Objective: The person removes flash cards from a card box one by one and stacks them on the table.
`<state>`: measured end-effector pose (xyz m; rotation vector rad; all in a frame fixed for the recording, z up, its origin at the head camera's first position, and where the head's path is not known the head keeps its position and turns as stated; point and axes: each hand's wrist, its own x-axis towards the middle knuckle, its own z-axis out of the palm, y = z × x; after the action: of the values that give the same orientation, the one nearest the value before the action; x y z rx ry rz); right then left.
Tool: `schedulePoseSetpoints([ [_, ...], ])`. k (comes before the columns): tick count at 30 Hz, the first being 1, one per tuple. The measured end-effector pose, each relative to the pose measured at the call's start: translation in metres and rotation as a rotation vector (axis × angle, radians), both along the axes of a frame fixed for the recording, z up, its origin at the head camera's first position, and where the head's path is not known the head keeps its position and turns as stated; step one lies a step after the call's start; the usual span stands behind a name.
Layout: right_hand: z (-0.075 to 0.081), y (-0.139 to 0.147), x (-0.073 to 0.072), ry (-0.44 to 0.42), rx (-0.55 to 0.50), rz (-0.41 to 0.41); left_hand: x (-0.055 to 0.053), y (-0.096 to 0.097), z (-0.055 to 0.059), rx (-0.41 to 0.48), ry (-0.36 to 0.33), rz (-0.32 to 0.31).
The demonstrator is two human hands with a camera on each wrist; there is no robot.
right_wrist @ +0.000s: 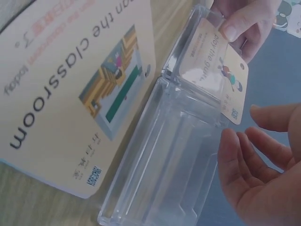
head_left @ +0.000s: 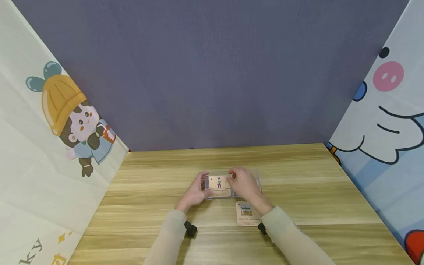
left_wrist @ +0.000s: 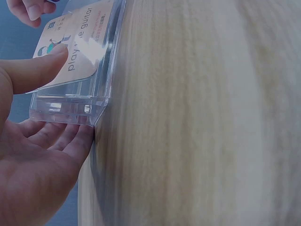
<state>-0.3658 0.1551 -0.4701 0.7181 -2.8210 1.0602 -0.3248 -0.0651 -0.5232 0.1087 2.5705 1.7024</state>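
A clear plastic two-compartment box (right_wrist: 157, 155) lies on the wooden table. My left hand (head_left: 195, 192) grips its left end, fingers against the outer wall. The left thumb presses on a "play the guitar" flash card (left_wrist: 87, 47), which sits tilted in the left compartment with its picture end over the far rim. The right compartment shows bare plastic. Over the box hovers my right hand (head_left: 244, 183), fingers loosely bent, thumb apart from them and nothing held; in the right wrist view its fingertips are close to the card's edge, without visible contact.
A "clean the classroom" card (head_left: 246, 214) lies face up on the table in front of the box, partly under my right wrist. The wooden tabletop (head_left: 149, 221) is bounded by a grey back panel (head_left: 212, 73) and cartoon-printed side sheets (head_left: 33, 147).
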Motion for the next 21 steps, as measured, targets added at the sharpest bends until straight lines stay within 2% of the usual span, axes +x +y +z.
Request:
schedulePoseSetpoints([
  [13, -0.0038, -0.0044, 0.0006, 0.04, 0.043, 0.002, 0.0014, 0.0008, 0.0026, 0.008, -0.023, 0.003],
  [21, -0.003, -0.0063, 0.0026, 0.017, 0.052, 0.006, -0.0003, 0.0014, 0.0, 0.029, -0.007, -0.002],
])
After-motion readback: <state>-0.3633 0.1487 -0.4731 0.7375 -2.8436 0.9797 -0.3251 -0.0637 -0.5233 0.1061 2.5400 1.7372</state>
